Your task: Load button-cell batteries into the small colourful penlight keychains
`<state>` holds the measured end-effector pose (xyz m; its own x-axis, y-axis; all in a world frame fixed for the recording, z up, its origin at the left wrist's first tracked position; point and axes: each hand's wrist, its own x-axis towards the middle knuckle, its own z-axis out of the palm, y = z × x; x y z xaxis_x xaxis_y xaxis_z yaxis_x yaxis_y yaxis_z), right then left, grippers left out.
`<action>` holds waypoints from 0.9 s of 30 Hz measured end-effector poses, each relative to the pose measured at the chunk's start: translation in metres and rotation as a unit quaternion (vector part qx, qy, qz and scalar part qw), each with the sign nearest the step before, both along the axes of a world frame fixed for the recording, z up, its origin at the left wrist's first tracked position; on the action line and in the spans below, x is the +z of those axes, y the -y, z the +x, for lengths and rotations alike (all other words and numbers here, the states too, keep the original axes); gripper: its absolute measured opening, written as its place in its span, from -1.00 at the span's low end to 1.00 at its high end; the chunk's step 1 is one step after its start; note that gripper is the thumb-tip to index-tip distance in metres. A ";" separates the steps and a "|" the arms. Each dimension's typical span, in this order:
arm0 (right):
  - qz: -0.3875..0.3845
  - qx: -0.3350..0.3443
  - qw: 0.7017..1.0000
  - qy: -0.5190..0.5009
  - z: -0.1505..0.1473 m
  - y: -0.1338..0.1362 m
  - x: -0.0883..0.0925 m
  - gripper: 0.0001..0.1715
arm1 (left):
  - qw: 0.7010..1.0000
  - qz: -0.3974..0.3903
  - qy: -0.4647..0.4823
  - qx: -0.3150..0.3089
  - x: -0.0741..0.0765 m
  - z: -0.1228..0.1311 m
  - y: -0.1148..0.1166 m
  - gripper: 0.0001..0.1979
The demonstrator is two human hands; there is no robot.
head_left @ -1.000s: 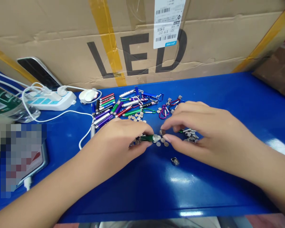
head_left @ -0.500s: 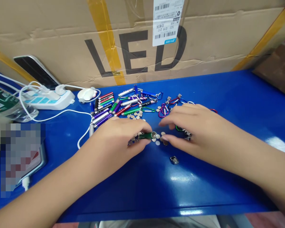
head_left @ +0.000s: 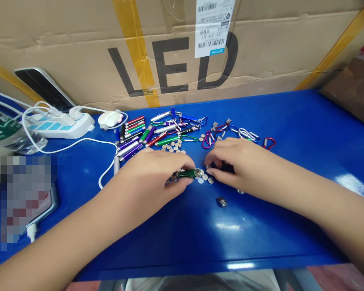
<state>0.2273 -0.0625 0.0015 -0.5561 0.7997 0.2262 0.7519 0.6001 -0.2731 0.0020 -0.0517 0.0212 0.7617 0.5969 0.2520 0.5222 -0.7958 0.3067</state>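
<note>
My left hand is closed around a small green flashlight tube, its open metal end pointing right. My right hand is pinched just to the right of that end, with a small silver button cell between thumb and forefinger, partly covered by the fingertips. Loose button cells lie on the blue table below and between the hands. More of these cells are scattered behind my left hand. A small dark, shiny piece lies nearer to me.
Mini flashlights in several colours lie behind my left hand. Carabiner clips are spread behind my right hand. A white power strip with cables, a bottle and a phone are at left. A large cardboard box stands behind.
My right hand has closed from a wider grasp into a pinch on a button cell and shifted slightly. The green tube stays in my left hand, almost in the same place.
</note>
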 end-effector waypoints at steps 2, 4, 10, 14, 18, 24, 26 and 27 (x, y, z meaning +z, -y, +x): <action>0.007 0.015 0.999 -0.044 -0.001 0.004 0.009 -0.88 | 1.000 0.000 0.002 -0.002 0.000 0.000 0.000 -0.88; 0.024 0.039 0.995 -0.086 -0.002 0.010 0.018 -0.85 | 1.000 0.002 0.004 -0.005 0.000 0.000 0.000 -0.88; 0.045 0.082 0.993 -0.078 -0.009 0.019 0.022 -0.79 | 1.000 -0.011 0.004 -0.005 -0.001 -0.001 0.000 -0.87; 0.036 0.102 0.992 -0.061 -0.008 0.017 0.017 -0.78 | 1.000 0.001 0.010 -0.014 -0.001 0.000 0.000 -0.87; 0.031 0.103 0.993 -0.046 -0.006 0.018 0.018 -0.78 | 1.000 0.000 0.002 -0.014 -0.001 -0.001 -0.001 -0.85; 0.053 0.070 0.994 -0.060 -0.009 0.021 0.022 -0.76 | 1.000 -0.007 0.006 -0.016 0.001 0.000 0.001 -0.88; 0.061 0.072 0.993 -0.067 -0.010 0.020 0.021 -0.77 | 1.000 -0.016 0.005 -0.014 0.002 0.001 0.001 -0.87; 0.061 0.076 0.993 -0.069 -0.011 0.020 0.020 -0.77 | 1.000 -0.021 0.004 -0.013 0.002 0.001 0.002 -0.86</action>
<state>0.2165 -0.0824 0.0214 -0.6255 0.6708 0.3986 0.6107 0.7388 -0.2850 0.0032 -0.0532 0.0236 0.7746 0.5879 0.2330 0.4998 -0.7949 0.3440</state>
